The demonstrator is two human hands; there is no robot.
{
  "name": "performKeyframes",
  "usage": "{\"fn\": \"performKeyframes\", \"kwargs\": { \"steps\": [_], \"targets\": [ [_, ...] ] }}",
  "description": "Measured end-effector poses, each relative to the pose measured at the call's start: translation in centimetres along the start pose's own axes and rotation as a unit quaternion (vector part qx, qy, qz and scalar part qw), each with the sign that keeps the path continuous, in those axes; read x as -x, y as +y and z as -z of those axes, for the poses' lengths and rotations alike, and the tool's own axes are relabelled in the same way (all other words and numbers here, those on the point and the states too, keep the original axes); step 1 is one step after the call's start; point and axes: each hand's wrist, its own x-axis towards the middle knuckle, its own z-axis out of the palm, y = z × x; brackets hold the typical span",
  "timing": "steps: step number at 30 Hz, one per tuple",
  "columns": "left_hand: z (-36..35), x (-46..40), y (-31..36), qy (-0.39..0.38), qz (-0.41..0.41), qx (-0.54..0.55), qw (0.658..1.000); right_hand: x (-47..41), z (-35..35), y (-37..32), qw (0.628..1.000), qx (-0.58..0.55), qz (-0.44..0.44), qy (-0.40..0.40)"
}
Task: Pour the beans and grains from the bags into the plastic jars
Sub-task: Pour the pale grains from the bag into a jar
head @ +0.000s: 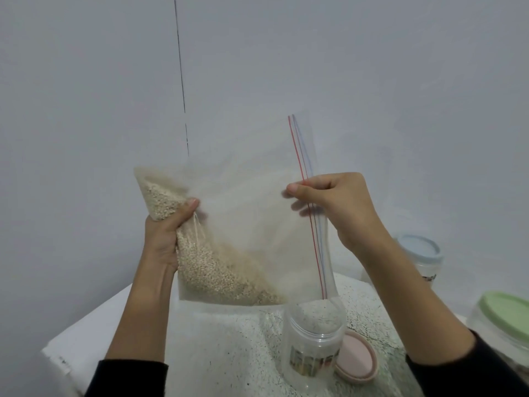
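Observation:
A clear zip bag [246,224] holds pale grains that lie in its lower left part. My left hand [166,233] grips the bag's grain-filled left corner. My right hand [335,207] pinches the bag at its red and blue zip strip. The bag is tilted, and its lower right corner hangs over the mouth of an open clear plastic jar [312,348]. The jar stands on the speckled table [229,353] and has a printed label. Whether grains are falling into the jar cannot be made out.
A pink lid [359,359] lies beside the open jar on its right. A jar with a blue lid [420,253] stands at the back right. Another jar with a green lid [506,319] stands at the right edge. A plain wall rises behind the table.

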Motion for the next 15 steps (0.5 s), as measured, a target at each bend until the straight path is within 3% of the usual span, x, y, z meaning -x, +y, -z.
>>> {"fn": "performKeyframes", "kwargs": {
  "steps": [15],
  "targets": [
    [-2.2, 1.3, 2.9, 0.013, -0.023, -0.029, 0.999, 0.3, 1.1, -0.6, 0.999, -0.038, 0.011, -0.001]
  ]
}}
